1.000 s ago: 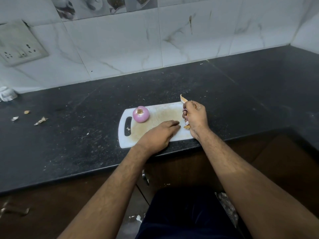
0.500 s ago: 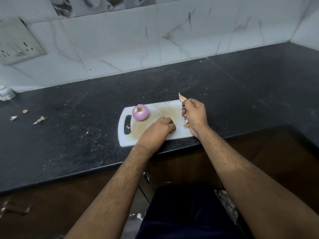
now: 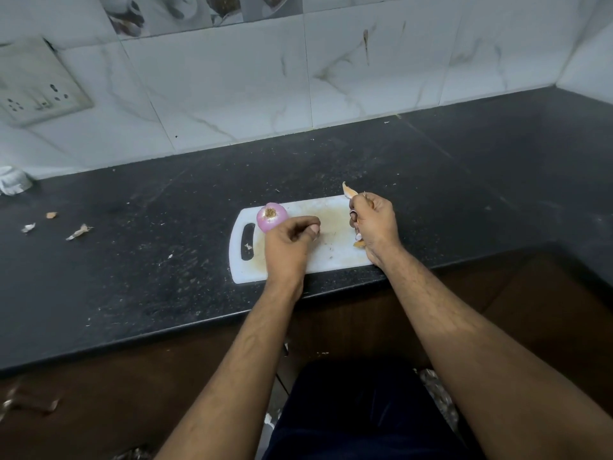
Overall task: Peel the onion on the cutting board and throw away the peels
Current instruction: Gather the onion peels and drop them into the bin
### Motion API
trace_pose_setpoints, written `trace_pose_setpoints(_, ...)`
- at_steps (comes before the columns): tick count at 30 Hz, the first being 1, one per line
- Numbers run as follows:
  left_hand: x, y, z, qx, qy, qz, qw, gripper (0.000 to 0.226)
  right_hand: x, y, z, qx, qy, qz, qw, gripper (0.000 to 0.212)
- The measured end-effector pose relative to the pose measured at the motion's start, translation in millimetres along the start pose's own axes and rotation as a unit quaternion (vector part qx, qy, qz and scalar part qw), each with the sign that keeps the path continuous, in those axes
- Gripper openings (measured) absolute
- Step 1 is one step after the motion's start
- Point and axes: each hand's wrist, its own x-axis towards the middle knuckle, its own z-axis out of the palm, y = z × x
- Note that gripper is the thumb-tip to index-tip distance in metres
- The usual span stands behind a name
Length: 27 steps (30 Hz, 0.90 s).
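White cutting board lies at the front edge of the dark worktop, handle slot toward the left. Peeled purple onion sits on the board's far left part, beside the slot, root end facing up. Left hand is over the board just in front of and right of the onion, fingers curled in with thumb against them; cannot tell if it pinches a scrap or touches the onion. Right hand at the board's right end, grip closed around a bunch of peels, one tan piece sticking out the top past the board's far edge, more bits showing under the fist. Small peel scrap on the board by the slot. Three loose peel bits on the worktop well to the left. Crumpled white item at the far left back edge. Switch plate on the tiled wall, upper left
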Motion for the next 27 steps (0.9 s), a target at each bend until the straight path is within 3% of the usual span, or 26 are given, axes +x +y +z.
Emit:
trace_pose_setpoints(2, -12.6, 6.7, -6.2, -0.21, 0.034, -0.09, 0.973, 0.017, -2.3, -1.0, 2.7, -0.03, -0.005, -0.018, 0.999, 0.015)
trace_pose_setpoints(4, -25.3, 13.9, -14.5, -0.393, 0.055, -0.168, 0.902, 0.017, -9.0, -7.3, 6.8, -0.034, -0.006, -0.014, 0.999, 0.015)
trace_pose_setpoints(7, -42.7, 19.1, -26.9, -0.509, 0.086, -0.203, 0.832, 0.019, -28.9, -22.3, 15.4, 0.107, 0.012, 0.07, 0.992, 0.017)
trace_pose_setpoints(9, -53.5, 20.8, -32.8, -0.566, 0.116, -0.231, 0.783, 0.023, -50.0, -32.3, 25.1, 0.259, -0.015, 0.159, 0.953, 0.021)
trace_pose_setpoints(11, -65.6, 22.7, -36.9, -0.598, 0.134, -0.253, 0.748, 0.03, -77.8, -33.5, 36.6, 0.335, -0.063, 0.231, 0.911, 0.024)
trace_pose_setpoints(14, -88.6, 30.2, -44.5, -0.583, 0.153, -0.255, 0.756, 0.02, -131.2, -20.0, 52.6, 0.383, -0.113, 0.289, 0.87, 0.025)
trace_pose_setpoints(18, -129.3, 31.9, -68.7, -0.561, 0.211, -0.204, 0.774, 0.008, -193.5, -2.1, 62.6, 0.436, -0.105, 0.336, 0.828, 0.026)
trace_pose_setpoints(27, -186.2, 15.9, -131.6, -0.578, 0.27, -0.146, 0.756, 0.035, -273.1, 20.6, 101.1, 0.413, -0.129, 0.327, 0.84, 0.024)
